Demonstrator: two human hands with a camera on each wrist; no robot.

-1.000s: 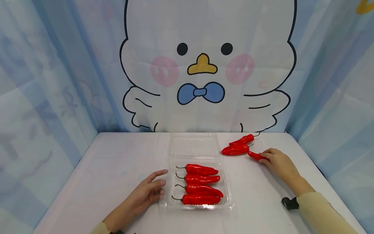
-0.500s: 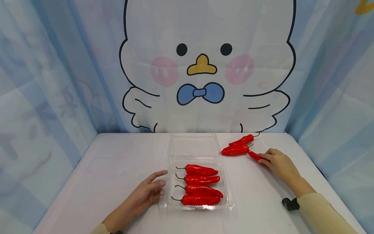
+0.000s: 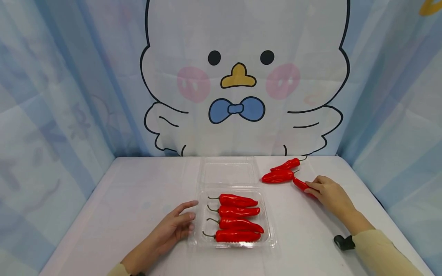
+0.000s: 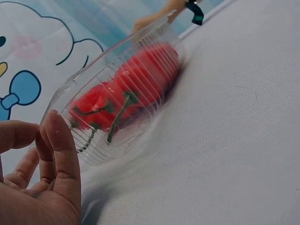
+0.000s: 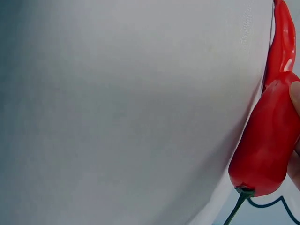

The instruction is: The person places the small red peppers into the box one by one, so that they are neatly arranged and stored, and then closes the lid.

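Note:
In the head view, my right hand [image 3: 328, 193] pinches a red chili pepper [image 3: 301, 184] at the right, low over the table. Its stem end points down in the right wrist view, where the held pepper [image 5: 267, 136] overlaps another red pepper [image 5: 282, 42]. Two chili peppers lie just beyond it, a nearer one [image 3: 277, 176] and a farther one [image 3: 287, 165]. My left hand [image 3: 169, 230] rests by the left side of a clear plastic clamshell box [image 3: 271, 230], loosely extended fingertips at its rim. Several peppers [image 3: 238, 223] lie side by side inside, stems left.
The clamshell's clear lid [image 3: 229, 171] lies folded back behind the box. A white cloth-like surface covers the table [image 3: 145, 188]. Behind it hangs a printed curtain [image 3: 241, 134], and blue-white curtains stand on both sides.
The right hand's fingers shift slightly along the pepper, which tilts a little more steeply. The left hand, the box and the other peppers stay where they were.

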